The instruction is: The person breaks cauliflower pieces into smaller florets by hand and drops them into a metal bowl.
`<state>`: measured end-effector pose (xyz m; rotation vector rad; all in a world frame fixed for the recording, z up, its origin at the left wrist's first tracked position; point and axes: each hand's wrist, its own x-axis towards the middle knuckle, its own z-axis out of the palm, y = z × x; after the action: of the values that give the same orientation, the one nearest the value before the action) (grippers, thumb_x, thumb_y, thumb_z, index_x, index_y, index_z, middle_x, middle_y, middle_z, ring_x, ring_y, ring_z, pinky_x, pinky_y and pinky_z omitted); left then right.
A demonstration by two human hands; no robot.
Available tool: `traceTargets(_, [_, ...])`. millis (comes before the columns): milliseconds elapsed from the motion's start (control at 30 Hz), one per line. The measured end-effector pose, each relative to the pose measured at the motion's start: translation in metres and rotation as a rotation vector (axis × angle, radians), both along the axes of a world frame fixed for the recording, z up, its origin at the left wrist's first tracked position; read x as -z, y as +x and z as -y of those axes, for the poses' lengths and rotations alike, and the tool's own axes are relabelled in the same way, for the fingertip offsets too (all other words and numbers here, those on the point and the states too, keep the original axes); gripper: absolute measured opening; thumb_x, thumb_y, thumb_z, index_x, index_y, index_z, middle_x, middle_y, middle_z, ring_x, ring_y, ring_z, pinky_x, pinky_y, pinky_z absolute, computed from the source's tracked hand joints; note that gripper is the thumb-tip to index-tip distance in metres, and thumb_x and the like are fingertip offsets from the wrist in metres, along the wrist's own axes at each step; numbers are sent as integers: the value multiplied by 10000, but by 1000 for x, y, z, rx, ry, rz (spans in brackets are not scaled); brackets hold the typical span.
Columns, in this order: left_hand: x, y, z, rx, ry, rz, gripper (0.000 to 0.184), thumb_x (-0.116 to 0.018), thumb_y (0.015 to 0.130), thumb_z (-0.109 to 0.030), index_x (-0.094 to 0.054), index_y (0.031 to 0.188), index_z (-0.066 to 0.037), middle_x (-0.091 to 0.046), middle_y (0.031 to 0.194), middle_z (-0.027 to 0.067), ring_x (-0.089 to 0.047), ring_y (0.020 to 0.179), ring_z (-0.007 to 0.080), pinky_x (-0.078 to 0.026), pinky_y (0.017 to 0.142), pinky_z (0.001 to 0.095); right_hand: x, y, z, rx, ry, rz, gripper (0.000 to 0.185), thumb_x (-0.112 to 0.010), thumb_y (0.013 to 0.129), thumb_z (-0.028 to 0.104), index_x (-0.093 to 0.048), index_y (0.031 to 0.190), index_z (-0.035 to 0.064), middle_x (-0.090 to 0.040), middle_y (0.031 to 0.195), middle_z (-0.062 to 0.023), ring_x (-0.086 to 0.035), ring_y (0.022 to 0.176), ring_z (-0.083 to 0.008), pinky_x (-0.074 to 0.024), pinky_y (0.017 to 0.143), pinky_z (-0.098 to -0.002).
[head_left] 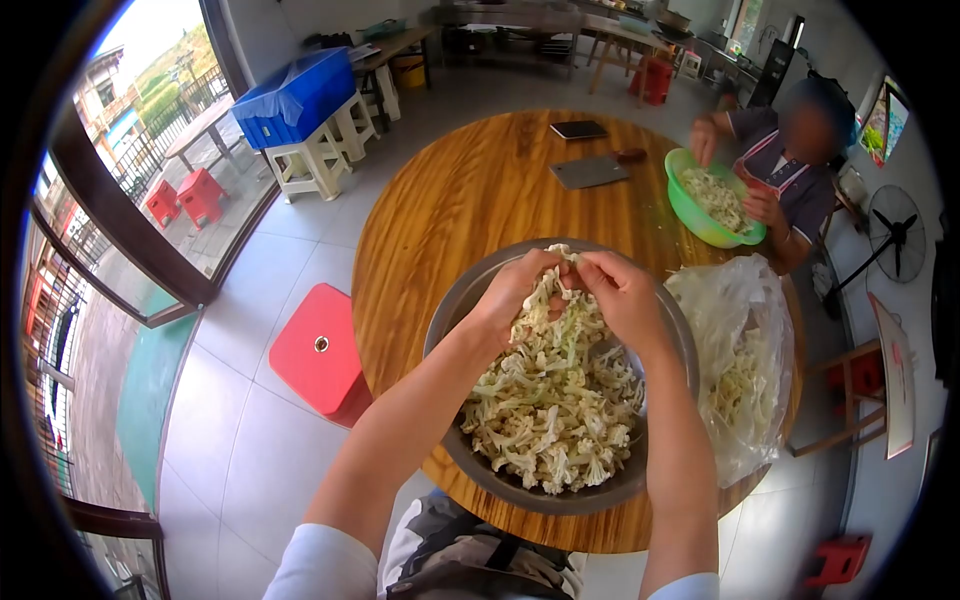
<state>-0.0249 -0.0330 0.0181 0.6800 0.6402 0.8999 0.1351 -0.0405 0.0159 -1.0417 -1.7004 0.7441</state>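
Note:
Both my hands meet over the far side of a wide metal bowl (455, 470) heaped with cauliflower florets (550, 420). Between the fingertips of my left hand (520, 290) and my right hand (622, 295) is a pale cauliflower piece (562, 250), gripped from both sides. The fingers of each hand are closed in a pinch. More florets lie just under my left palm. Right of the bowl, a clear plastic bag (745, 300) holds more cauliflower, partly seen through the plastic.
A cleaver (590, 172) and a dark flat phone-like object (578, 130) lie on the round wooden table (430, 190). Across it, a co-worker (800, 150) handles cauliflower in a green bowl (685, 205). A red stool (315, 345) stands at the left, a blue crate (295, 100) behind.

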Motion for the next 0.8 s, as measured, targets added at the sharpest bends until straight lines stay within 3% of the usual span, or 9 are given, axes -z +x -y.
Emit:
traceTargets(167, [3,2,0,-32,-13,107,184,-419,871,-236,-465,807,-70,-489,739,25,-402,511,106,-334,438,230,3,3,-6,136,-341,-162,196,-535,902,202,-618,894,25,-561,727,0,-509,648,-64,-401,570,-209])
traceTargets(267, [12,-4,-8,-57,-43,104,211,-461,863,-247,-511,781,-59,-488,599,36,-469,490,108,-395,425,227,0,19,-11,166,-355,-421,208,-517,914,213,-624,909,35,-539,720,15,-489,647,-46,-388,574,-181])
traceTargets(367, [2,3,-1,-96,-56,-85,256,-501,872,-305,-531,810,-59,-467,547,31,-479,483,105,-398,413,229,-5,19,-10,70,-357,-489,227,-505,921,222,-625,933,30,-524,721,27,-482,646,-51,-395,590,-183])
traceTargets(500, [-11,3,7,-59,-59,-235,351,-528,871,-403,-548,841,-53,-504,614,33,-501,495,104,-403,405,227,-5,19,-8,-5,-405,-532,231,-505,921,233,-620,966,38,-535,738,20,-493,666,-57,-404,608,-191])
traceTargets(567, [-23,2,12,-51,-101,-269,388,-525,870,-438,-552,855,-52,-523,651,32,-506,495,105,-409,411,222,-7,18,-9,16,-349,-514,226,-511,919,234,-603,974,36,-538,740,16,-495,662,-58,-402,603,-190])
traceTargets(700, [12,0,-3,-52,-121,48,436,-473,887,-468,-549,901,-38,-541,705,36,-517,505,116,-427,433,229,-9,9,-2,239,57,-304,226,-533,910,241,-572,965,25,-547,746,6,-496,651,-61,-402,597,-196])
traceTargets(800, [16,-2,-5,-34,-102,149,462,-434,901,-477,-544,927,-29,-542,703,36,-522,510,119,-438,448,239,-13,9,4,327,147,-118,226,-576,881,230,-560,979,27,-553,740,-20,-516,650,-81,-418,586,-218])
